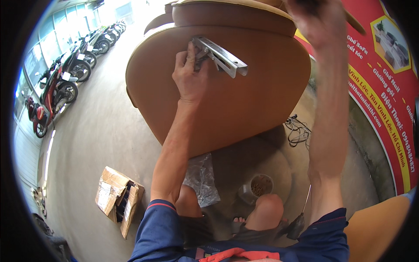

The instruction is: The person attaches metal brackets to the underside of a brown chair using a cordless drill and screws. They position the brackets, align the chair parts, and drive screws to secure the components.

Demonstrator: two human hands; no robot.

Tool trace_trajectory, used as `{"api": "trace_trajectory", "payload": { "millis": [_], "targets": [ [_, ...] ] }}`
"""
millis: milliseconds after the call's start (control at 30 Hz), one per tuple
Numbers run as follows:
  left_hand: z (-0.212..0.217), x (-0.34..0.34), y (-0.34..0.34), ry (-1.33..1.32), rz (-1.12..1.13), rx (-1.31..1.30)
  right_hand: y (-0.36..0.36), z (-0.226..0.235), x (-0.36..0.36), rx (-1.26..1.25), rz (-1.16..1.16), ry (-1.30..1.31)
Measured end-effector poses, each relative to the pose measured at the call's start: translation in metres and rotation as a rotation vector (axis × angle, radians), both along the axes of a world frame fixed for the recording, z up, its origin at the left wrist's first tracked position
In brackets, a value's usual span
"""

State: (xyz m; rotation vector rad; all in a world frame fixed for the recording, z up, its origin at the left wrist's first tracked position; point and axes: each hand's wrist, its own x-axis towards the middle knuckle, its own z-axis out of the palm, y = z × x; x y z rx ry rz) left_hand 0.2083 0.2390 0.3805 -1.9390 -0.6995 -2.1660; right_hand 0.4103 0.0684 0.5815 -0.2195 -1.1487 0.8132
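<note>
Metal bracket (220,56), silvery and channel-shaped, lay against the tan leather chair back (227,96) in the upper middle of the frame, one end pointing toward the right. Was gripped at its left end by the left hand (190,72), fingers curled closed around the metal and pressing it onto the leather. Right hand (316,22) was raised to the top right of the frame, near the upper edge of the chair; blurred and partly cut off by the picture's rim, so could not tell whether open or closed, nor whether anything was held.

Below the chair, in the lower middle: a crumpled clear plastic bag (201,179) on the concrete floor (109,131), just beside the left knee. To its right, a small round container of screws (261,185), close to the right knee. A screwdriver-like tool (300,218) stood near the right forearm. A torn cardboard box (118,198) sat at lower left. A tangle of black cable (299,131) lay at the right of the chair. Parked motorbikes (65,78) lined the upper left. A red and yellow banner (384,87) filled the right edge.
</note>
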Motion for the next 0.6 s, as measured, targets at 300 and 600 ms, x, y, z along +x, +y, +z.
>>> {"api": "trace_trajectory", "payload": {
  "millis": [300, 600],
  "targets": [
    [-0.003, 0.017, -0.003, 0.054, 0.034, 0.009, 0.196, 0.023, -0.025, -0.06, 0.361, -0.022],
    [-0.005, 0.004, 0.005, 0.046, 0.078, 0.077, 0.191, 0.024, -0.017, -0.16, 0.406, -0.054]
  ]
}}
